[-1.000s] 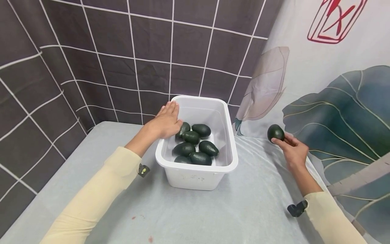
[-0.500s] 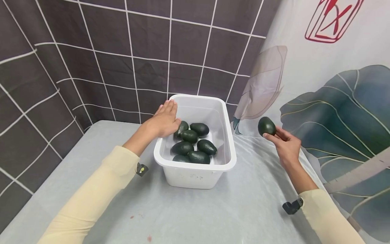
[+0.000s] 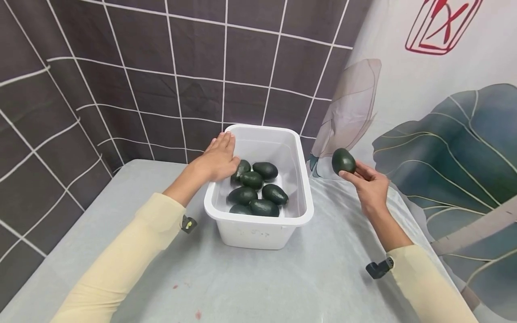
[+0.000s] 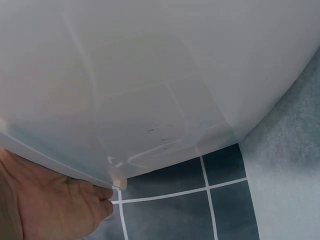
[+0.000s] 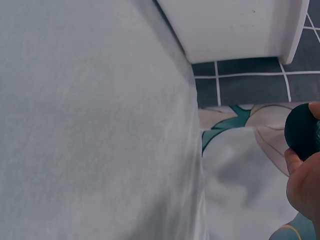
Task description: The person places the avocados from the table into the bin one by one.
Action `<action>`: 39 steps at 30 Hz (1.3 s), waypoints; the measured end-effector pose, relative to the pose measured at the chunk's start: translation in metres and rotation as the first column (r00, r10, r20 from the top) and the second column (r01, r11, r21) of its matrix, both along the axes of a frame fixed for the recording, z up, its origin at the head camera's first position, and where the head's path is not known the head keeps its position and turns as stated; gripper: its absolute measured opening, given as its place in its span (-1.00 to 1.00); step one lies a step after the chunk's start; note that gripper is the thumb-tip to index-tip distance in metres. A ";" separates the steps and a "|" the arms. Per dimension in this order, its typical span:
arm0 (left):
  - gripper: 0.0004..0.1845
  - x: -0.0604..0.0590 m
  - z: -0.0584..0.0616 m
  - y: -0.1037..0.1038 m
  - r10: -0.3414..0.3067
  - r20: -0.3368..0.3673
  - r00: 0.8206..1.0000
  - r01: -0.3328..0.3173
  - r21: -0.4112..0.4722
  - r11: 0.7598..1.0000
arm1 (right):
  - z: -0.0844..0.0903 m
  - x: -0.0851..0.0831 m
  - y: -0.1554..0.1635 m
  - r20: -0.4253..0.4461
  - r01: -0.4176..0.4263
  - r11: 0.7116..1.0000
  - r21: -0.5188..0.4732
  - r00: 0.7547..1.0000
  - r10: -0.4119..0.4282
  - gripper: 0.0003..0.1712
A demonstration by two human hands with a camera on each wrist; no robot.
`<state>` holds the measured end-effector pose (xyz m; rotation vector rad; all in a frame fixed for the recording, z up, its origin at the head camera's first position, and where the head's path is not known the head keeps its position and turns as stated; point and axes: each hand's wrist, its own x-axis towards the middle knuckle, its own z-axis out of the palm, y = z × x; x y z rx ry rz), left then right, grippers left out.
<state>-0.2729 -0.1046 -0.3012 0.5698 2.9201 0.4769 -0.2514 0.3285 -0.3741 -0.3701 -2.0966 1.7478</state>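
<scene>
In the head view, a white plastic tub [image 3: 258, 231] stands on the table with several dark green avocados [image 3: 264, 207] lying in its lower part. My left hand [image 3: 216, 160] rests over the tub's left rim, fingers stretched toward the far corner. The left wrist view shows the palm [image 4: 60, 207] against the rim from outside. To the right of the tub, my right hand [image 3: 370, 184] holds one avocado [image 3: 343, 161] up above the table, pinched between thumb and fingers. That avocado [image 5: 300, 132] also appears at the right edge of the right wrist view.
The table is covered with a pale grey cloth [image 3: 226, 287]. Behind the tub hangs a dark curtain [image 3: 198, 49] with a white grid. A white cloth with leaf prints [image 3: 452, 143] hangs along the right side, close to the table's edge.
My right hand has moved left toward the tub, carrying the avocado slightly higher. The left hand has stayed on the rim, and the avocados in the tub lie as before.
</scene>
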 end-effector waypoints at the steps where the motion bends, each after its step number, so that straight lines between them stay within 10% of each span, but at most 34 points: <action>1: -0.14 0.000 0.000 0.000 0.001 -0.001 1.000 -0.001 -0.001 1.000 | 0.000 0.000 -0.001 -0.004 -0.003 1.000 -0.001 1.000 0.003 -0.23; 39: -0.15 -0.002 -0.002 0.000 -0.006 -0.010 1.000 0.006 -0.013 1.000 | 0.026 -0.011 -0.041 -0.118 -0.109 0.990 -0.091 0.988 0.098 -0.29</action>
